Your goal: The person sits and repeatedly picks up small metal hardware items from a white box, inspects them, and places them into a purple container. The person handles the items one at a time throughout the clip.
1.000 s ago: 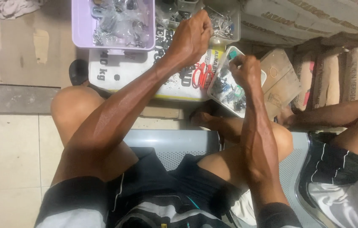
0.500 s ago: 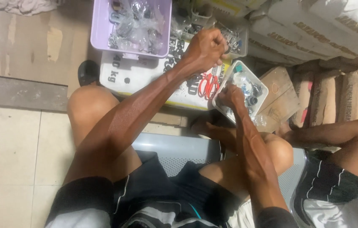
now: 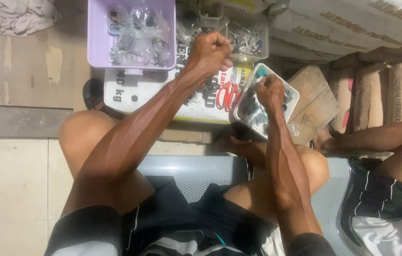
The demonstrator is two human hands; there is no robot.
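White tray (image 3: pixel 290 90) under right hand (image 3: pixel 270 90), left hand (image 3: pixel 209 50) fisted nearby

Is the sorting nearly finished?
Hard to say. The purple bin already holds bagged parts. Right now the right hand digs in the white tray while the left hand is a closed fist. The tray and the clear box look full of pieces.

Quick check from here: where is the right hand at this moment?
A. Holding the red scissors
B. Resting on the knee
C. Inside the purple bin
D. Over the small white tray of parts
D: the right hand sits over the small white tray, fingers curled among the parts.
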